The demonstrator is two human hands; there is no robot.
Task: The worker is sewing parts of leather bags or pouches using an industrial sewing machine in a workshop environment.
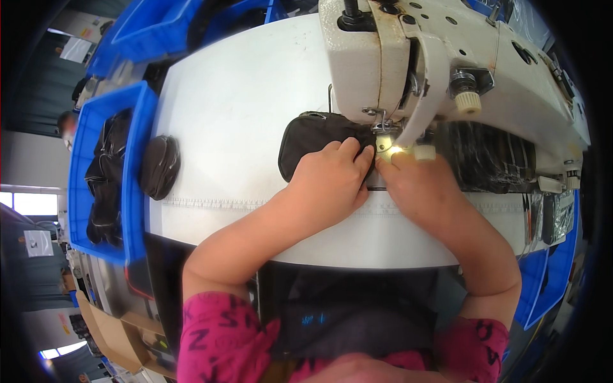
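Observation:
A small black zippered pouch [300, 142] lies on the white sewing table, its right edge by the needle area of a white sewing machine [364, 70]. My left hand [329, 175] rests over the pouch, fingers bent and pinching its cloth close to the presser foot [383, 129]. Just to the right, my right hand [418, 185] has its fingers closed at the pouch's edge, below the lit needle area. The two hands almost touch at the fingertips. What lies under the fingers is hidden.
A blue bin [134, 223] of black pieces stands at the left, with a rounded black pouch [159, 167] beside it. Stacked black pieces [488, 156] sit under the machine arm. A printed ruler strip [217, 203] crosses the table. More blue bins [156, 29] stand behind.

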